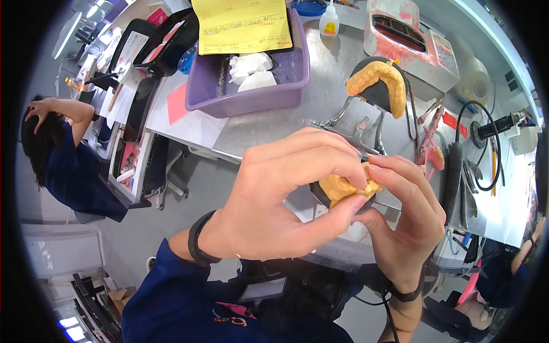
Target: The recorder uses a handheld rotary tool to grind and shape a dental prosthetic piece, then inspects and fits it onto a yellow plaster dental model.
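Observation:
A yellow dental cast [338, 190] on a dark round base sits low on a metal articulator [361, 130] in front of me. My left hand [269, 200] reaches over it from the left, thumb and index fingertip pinched on its teeth. On the opposite side, my right hand [409, 220] curls round the cast, its fingertips and thumb pressed against it close to the left ones. Whether a small piece sits between the fingertips is hidden. The articulator is hinged apart; its other arch, a yellow horseshoe-shaped cast [394, 91], lies tipped back with its teeth showing.
A purple bin [251, 103] holds white plaster pieces and a yellow paper form [243, 28]. Behind stand a small white bottle [329, 22] and a pink-stained box [400, 34]. At right are a corded black handpiece [453, 177] and hand tools. Another person [74, 154] sits at far left.

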### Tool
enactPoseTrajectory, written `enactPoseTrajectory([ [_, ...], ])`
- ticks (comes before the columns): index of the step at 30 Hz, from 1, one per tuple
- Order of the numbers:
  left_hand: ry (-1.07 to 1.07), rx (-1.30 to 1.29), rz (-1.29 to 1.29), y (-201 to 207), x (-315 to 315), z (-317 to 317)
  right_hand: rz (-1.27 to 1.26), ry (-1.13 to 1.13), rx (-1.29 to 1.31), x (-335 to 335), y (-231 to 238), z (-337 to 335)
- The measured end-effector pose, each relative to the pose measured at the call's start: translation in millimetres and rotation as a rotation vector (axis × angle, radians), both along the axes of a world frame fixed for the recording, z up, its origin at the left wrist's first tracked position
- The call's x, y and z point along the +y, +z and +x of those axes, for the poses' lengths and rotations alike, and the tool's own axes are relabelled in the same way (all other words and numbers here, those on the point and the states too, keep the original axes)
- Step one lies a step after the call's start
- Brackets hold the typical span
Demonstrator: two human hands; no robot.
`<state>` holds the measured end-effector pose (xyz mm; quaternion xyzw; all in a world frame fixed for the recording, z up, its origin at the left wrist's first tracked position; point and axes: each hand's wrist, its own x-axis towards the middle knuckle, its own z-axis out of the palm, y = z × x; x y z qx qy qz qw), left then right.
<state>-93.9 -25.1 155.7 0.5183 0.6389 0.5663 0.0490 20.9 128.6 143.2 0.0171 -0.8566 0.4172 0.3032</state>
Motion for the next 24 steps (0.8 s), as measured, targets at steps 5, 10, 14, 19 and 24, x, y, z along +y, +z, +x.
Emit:
enactPoseTrajectory([
  [5, -0.034, -0.032, -0.003, -9, 2, 4, 0.009, 0.002, 0.006, 2, -9, 3],
  [10, -0.036, 0.057, 0.044, -34, 0, 7, 0.101, -0.034, 0.021, 1, -24, 7],
  [14, -0.006, 0.112, 0.121, -52, 4, 8, 0.186, -0.044, -0.013, 4, -22, 8],
  [19, 0.046, 0.151, 0.177, -61, 4, 8, 0.074, -0.503, -0.170, 33, -5, 46],
  [24, 0.075, 0.291, 0.205, -53, 0, 12, -0.105, -0.679, -0.482, 90, 5, 78],
])
